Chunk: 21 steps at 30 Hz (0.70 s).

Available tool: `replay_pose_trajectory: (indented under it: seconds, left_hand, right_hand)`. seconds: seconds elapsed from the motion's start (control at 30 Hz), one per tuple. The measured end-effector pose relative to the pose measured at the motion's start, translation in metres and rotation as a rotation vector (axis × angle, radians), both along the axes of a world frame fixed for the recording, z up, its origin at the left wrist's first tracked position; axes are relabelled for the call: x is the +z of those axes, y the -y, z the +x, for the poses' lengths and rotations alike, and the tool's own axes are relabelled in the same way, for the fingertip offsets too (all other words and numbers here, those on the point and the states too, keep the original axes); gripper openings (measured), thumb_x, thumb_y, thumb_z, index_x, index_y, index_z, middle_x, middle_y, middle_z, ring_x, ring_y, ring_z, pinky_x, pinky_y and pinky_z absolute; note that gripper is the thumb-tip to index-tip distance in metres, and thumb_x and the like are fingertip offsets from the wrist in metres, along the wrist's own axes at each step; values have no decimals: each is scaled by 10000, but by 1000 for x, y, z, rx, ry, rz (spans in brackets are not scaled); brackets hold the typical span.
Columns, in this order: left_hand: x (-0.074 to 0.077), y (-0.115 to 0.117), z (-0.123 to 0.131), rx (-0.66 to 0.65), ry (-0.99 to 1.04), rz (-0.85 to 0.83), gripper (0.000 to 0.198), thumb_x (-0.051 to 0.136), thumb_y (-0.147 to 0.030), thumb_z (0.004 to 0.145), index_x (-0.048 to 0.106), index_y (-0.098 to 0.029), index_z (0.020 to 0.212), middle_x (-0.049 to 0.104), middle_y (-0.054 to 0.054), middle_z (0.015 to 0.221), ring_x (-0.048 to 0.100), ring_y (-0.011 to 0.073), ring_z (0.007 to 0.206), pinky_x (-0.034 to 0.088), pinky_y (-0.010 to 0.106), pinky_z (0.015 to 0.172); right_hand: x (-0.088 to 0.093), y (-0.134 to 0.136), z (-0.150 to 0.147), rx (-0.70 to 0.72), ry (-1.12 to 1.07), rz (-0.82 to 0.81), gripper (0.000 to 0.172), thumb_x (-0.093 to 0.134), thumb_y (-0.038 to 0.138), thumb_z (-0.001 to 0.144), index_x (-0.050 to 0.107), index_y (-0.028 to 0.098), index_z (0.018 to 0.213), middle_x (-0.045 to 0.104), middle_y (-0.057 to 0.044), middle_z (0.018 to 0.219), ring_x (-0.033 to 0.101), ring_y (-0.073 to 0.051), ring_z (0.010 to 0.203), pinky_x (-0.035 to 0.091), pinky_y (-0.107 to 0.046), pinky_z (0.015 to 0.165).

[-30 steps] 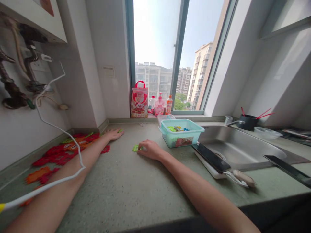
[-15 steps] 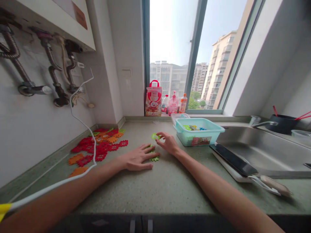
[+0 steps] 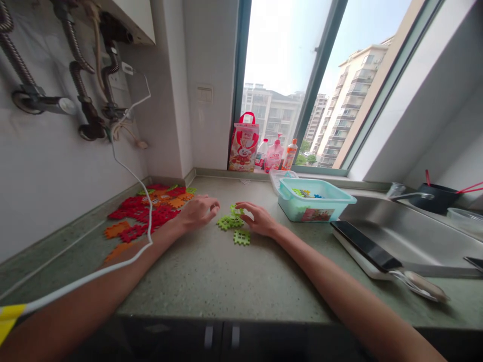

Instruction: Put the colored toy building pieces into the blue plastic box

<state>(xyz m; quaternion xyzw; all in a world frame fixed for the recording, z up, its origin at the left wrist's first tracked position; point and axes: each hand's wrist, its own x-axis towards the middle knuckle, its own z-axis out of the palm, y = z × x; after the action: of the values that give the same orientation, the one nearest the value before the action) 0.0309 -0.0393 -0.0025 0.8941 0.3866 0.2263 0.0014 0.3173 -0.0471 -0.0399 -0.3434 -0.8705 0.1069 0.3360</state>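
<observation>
Several green snap-together plastic tiles (image 3: 231,221) lie on the speckled countertop (image 3: 211,271), one tile (image 3: 241,237) a little apart in front. My right hand (image 3: 257,219) rests at their right side, fingertips pinching a green tile at the cluster's far edge. My left hand (image 3: 198,211) lies curled just left of the cluster, fingers loosely closed, and whether it holds a tile is hidden. A spread of red and orange tiles (image 3: 145,216) covers the counter further left.
A teal plastic bin (image 3: 315,201) with a few tiles stands right of my hands. Beyond it are a steel sink (image 3: 407,236), a black-topped board (image 3: 362,249) and a spoon. A white cable (image 3: 124,251) crosses my left arm. Bottles and a red bag stand on the windowsill.
My left hand has lifted off the green tiles and drawn left, closing. My right hand came down from holding a tile in the air to the cluster. The view shifted left.
</observation>
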Motion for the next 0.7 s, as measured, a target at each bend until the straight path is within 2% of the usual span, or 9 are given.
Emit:
replay_pose_trajectory:
  seconds: [0.1,0.2,0.33,0.4,0.5,0.7]
  left_hand:
    - [0,-2,-2,52,-39,-44,377,411,-407,1026,732,-212,998,715,55,834,651,228,839,427,349,840]
    - [-3,1,2,56,-58,-128,387,482,-520,1002,744,-237,1007,721,33,819,652,203,767,395,301,711]
    - [-7,5,7,104,-91,-199,488,670,-706,830,749,-258,1008,716,2,767,637,186,682,338,275,612]
    - [-8,5,8,122,-102,-196,482,734,-682,771,746,-260,1003,715,-5,765,629,180,668,321,271,591]
    - [-9,5,7,121,-100,-204,450,739,-645,772,751,-264,1012,708,-13,755,618,168,647,309,268,572]
    - [-10,2,3,51,-95,-231,376,725,-526,794,755,-287,1082,684,-34,720,615,157,638,329,257,581]
  right_hand:
    - [3,1,-3,66,90,-88,293,639,175,931,730,243,1201,722,-82,1321,661,-232,1239,467,-419,1125]
    - [4,2,-3,88,97,-148,243,716,309,923,754,241,1153,751,-71,1252,682,-245,1178,481,-408,1090]
    - [2,-1,-3,54,71,-128,246,762,400,901,780,239,1087,773,-53,1157,702,-225,1070,498,-354,1016]
    - [1,-3,0,5,86,-109,241,784,412,885,789,236,1049,781,-45,1092,707,-209,999,507,-329,960]
    - [1,-7,9,-91,137,-93,271,817,427,851,791,240,1045,786,-36,1028,705,-205,932,512,-321,898]
    - [1,-8,18,-146,45,-97,346,798,404,870,747,258,1180,780,-51,1175,723,-226,1044,528,-360,958]
